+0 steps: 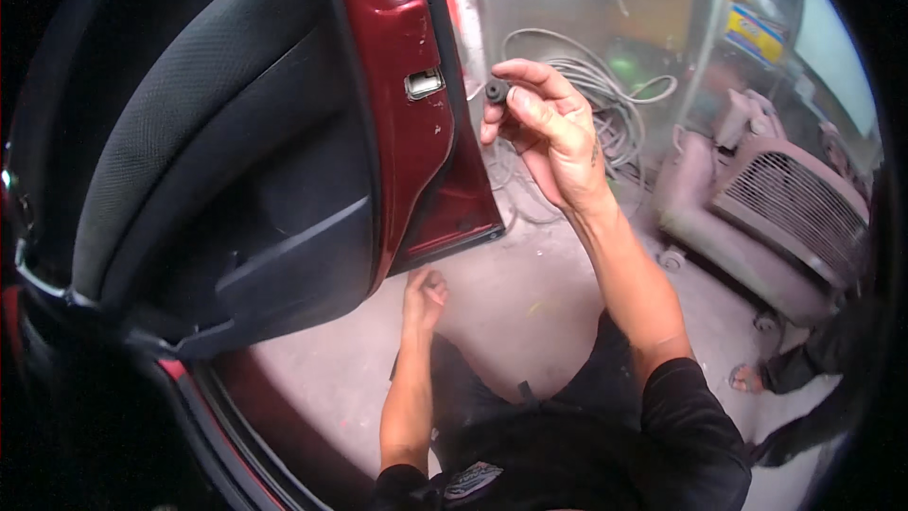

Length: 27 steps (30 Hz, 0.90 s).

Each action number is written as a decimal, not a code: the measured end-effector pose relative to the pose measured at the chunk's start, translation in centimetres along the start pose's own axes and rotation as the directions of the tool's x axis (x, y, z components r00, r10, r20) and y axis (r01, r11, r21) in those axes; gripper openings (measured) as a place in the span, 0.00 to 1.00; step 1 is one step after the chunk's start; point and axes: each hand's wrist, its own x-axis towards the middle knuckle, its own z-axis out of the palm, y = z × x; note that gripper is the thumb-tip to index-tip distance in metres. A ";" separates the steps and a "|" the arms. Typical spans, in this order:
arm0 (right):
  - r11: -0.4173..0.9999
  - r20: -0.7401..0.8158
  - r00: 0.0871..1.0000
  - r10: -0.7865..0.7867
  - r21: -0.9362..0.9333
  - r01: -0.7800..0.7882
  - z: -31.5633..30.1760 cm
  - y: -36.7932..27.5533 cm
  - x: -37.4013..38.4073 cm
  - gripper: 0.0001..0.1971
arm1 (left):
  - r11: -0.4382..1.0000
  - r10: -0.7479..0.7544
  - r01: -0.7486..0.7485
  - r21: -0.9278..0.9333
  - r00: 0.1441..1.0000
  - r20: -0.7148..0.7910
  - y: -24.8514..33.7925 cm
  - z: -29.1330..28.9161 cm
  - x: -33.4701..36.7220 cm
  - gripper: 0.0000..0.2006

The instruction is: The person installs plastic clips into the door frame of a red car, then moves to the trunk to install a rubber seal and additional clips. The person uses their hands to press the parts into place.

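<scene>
Rubber plug (497,92), black and round, sits pinched in my right hand (560,132), just right of the red car door (386,147).
My narrow grip holds it near the door latch (424,84); my left hand (426,296) curls beside the door's near edge, and I cannot tell whether it holds anything.

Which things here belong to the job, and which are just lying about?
Seemingly in the job:
small, dark, round part in the right fingers;
dark red metal car door near it.

Apparently just lying about:
pale, coiled hose or cable;
dusty grey wheeled machine with slatted grille.
</scene>
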 end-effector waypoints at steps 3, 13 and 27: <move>0.996 -0.019 0.999 0.036 0.084 -0.034 1.8 -0.5 0.2 0.16 | 0.996 -0.005 0.003 -0.085 1.000 -0.020 0.1 -1.6 1.5 0.10; 0.997 0.009 0.999 0.045 0.059 -0.046 5.2 -1.5 -0.3 0.17 | 0.990 -0.048 0.039 -0.134 0.997 -0.064 -0.2 -4.3 4.5 0.17; 0.933 -0.168 0.969 -0.183 -0.340 0.117 8.0 -2.4 0.6 0.17 | 0.996 0.085 -0.086 -0.002 0.988 -0.129 -0.8 -3.3 4.5 0.24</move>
